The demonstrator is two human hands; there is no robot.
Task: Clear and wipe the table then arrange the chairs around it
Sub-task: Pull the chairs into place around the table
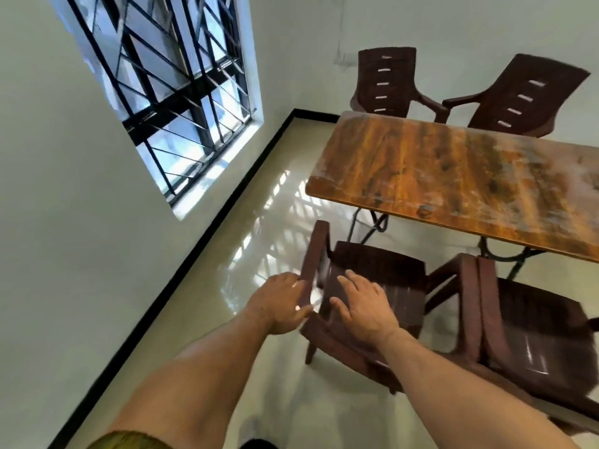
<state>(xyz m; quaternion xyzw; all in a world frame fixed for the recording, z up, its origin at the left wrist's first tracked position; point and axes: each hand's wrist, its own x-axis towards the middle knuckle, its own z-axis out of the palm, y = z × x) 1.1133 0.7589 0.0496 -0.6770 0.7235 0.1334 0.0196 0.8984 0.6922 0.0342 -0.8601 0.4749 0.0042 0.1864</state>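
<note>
Head view puts you at the chair-arranging step: your left hand [281, 301] grips the armrest [316, 251] of the near chair [382, 264], your right hand [363, 307] lies flat on its backrest [406, 301], and the bare table [453, 176] just ahead of that grip calls for a straight forward push.

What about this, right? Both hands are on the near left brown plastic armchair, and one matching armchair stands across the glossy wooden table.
Wrong: the head view shows two matching armchairs across the glossy wooden table, not one. The left hand and right hand are on the near left brown plastic armchair.
</note>
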